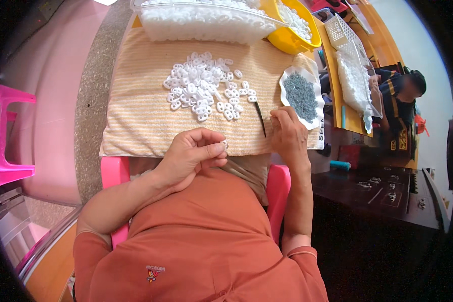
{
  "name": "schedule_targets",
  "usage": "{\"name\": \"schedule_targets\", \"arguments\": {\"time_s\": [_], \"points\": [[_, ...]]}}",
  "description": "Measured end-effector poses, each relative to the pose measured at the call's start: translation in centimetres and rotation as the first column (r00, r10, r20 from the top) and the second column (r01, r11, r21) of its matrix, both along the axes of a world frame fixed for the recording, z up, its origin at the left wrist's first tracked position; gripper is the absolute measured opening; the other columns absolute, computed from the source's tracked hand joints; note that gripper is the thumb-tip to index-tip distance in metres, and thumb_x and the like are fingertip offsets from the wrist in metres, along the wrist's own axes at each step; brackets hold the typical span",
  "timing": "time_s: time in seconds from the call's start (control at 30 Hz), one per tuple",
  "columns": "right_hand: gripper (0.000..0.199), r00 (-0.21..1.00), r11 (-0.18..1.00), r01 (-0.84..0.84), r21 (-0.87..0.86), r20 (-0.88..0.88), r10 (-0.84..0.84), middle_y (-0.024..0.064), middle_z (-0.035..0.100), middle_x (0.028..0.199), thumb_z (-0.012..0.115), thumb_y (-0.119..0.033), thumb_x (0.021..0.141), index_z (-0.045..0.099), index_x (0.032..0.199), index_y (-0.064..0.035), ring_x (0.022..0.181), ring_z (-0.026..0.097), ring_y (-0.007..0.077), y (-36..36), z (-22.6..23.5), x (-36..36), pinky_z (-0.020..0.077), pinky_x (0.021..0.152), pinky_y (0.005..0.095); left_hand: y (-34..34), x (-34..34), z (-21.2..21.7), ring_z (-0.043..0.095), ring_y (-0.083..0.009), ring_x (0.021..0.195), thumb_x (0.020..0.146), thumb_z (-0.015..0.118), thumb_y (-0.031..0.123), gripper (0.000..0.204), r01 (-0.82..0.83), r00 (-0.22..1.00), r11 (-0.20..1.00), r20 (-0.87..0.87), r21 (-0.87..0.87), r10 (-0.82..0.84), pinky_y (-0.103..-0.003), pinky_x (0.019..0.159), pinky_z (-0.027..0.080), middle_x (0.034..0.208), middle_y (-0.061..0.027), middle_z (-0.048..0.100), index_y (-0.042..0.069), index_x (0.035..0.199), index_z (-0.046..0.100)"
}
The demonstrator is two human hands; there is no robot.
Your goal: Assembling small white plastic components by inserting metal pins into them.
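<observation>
Just in front of my body, my left hand (195, 152) is closed, pinching a small white plastic piece (225, 145) between thumb and fingertips. To the right, my right hand (291, 133) rests by the cloth's edge with its fingers pressed together; whatever is in them is too small to make out. A thin black stick (260, 120) lies just left of that hand. Beyond it stands a white scalloped dish (284, 89) full of tiny blue-grey parts (302, 95). A loose heap of white oval plastic pieces with two holes (194, 80) spreads over the striped cloth (136, 110).
At the far edge stand a clear bin of white pieces (201, 25) and a yellow basin (287, 43). On the right, another table holds a white basket (340, 32) and a clear tray (355, 85), with a person (400, 93) beside it. A pink stool (5, 136) stands left.
</observation>
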State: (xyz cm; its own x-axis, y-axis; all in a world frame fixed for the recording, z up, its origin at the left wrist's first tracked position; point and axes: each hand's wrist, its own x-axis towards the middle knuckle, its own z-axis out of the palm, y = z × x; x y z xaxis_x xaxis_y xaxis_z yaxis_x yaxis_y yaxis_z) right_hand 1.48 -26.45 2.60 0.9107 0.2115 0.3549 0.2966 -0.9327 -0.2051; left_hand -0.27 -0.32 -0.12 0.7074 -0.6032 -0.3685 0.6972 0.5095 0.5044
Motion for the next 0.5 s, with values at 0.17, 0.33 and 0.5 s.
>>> {"name": "schedule_targets", "arguments": {"time_s": [0.17,0.33,0.5], "points": [[0.013,0.997,0.999,0.009,-0.032,-0.077,-0.011,0.0104,0.060,0.090,0.059,-0.005,0.080,0.061,0.092,-0.0064,0.073,0.063,0.0327,-0.07,0.82,0.26,0.0502,0.063,0.0412,-0.01,-0.07,0.05,0.063,-0.0121,0.081,0.087,0.064,0.004,0.014,0.000,1.000,1.000,-0.012,0.005,0.000,-0.028,0.074,0.057,0.091,-0.0045,0.064,0.004,0.100,0.061],[0.008,0.984,0.996,0.007,-0.089,-0.177,-0.023,0.0103,0.060,0.090,0.060,-0.013,0.082,0.063,0.086,-0.0076,0.073,0.063,0.0324,-0.14,0.76,0.53,0.0502,0.063,0.0416,-0.02,-0.03,0.04,0.063,-0.0119,0.081,0.086,0.065,0.003,0.014,0.000,1.000,1.000,-0.005,0.011,0.000,-0.028,0.074,0.056,0.091,-0.0042,0.064,0.004,0.100,0.061],[0.011,0.971,0.984,0.023,-0.178,-0.229,-0.064,0.0105,0.060,0.090,0.061,-0.017,0.082,0.062,0.082,-0.0063,0.073,0.063,0.0319,0.17,1.15,0.71,0.0509,0.064,0.0420,-0.04,-0.10,0.14,0.063,-0.0117,0.080,0.086,0.065,0.003,0.014,-0.003,1.000,1.000,0.001,0.015,0.003,-0.027,0.073,0.057,0.090,-0.0041,0.064,0.004,0.099,0.061]]}}
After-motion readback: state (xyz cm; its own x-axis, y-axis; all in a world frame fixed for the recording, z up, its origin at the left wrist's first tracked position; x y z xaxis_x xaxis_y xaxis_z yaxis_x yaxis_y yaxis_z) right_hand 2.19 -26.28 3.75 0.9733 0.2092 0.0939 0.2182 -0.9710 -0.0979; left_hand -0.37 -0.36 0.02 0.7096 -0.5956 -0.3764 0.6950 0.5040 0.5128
